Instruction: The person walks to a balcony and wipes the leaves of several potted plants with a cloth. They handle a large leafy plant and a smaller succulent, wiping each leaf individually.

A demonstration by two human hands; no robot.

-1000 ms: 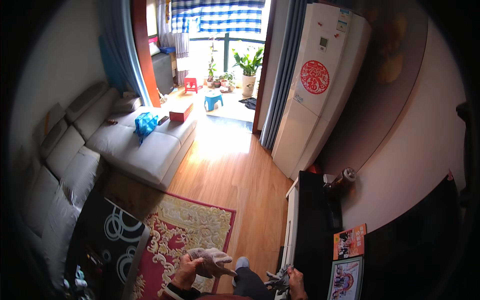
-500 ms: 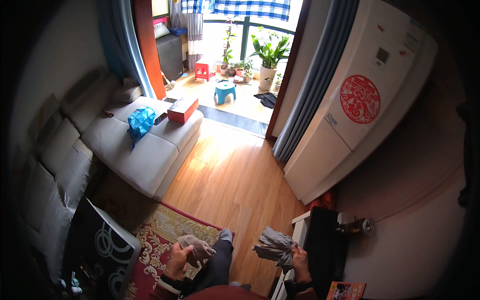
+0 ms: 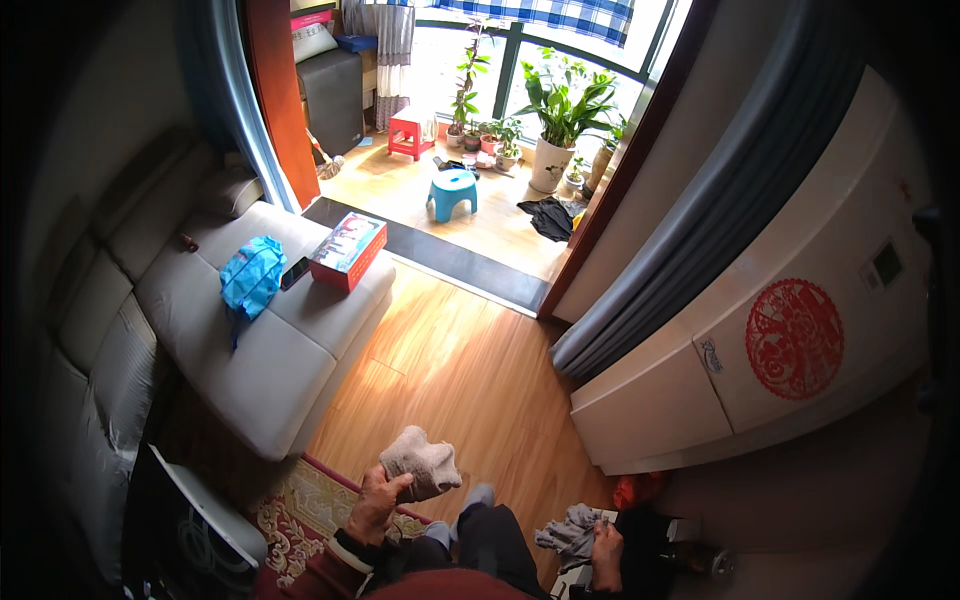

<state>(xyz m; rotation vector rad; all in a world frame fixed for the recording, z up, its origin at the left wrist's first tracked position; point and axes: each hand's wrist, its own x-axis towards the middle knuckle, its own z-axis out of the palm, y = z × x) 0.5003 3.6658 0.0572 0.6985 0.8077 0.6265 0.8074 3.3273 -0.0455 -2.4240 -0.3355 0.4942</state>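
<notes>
My left hand (image 3: 373, 503) is closed on a beige-brown cloth (image 3: 424, 464), thumb on top, held out over the wood floor beside the rug. Over at the lower right, my right hand (image 3: 607, 555) grips a crumpled grey cloth (image 3: 567, 537) by its edge. That grey cloth hangs over or against the end of a low white and black cabinet (image 3: 642, 545); whether it touches the top I cannot tell. My legs and feet show between the two hands.
On the left, a grey sofa (image 3: 255, 385) bears a blue bag (image 3: 252, 275), a phone (image 3: 295, 273) and a red box (image 3: 349, 252). A blue stool (image 3: 453, 193) stands beyond the doorway, near potted plants (image 3: 550, 165). At right rises a tall white cabinet-like appliance (image 3: 655, 425). Underfoot lies a patterned rug (image 3: 295, 515).
My view has shifted forward and tilted, bringing the doorway nearer. The left hand has lifted its cloth outward, and the cloth is spread flatter. The right hand keeps its grip on the grey cloth.
</notes>
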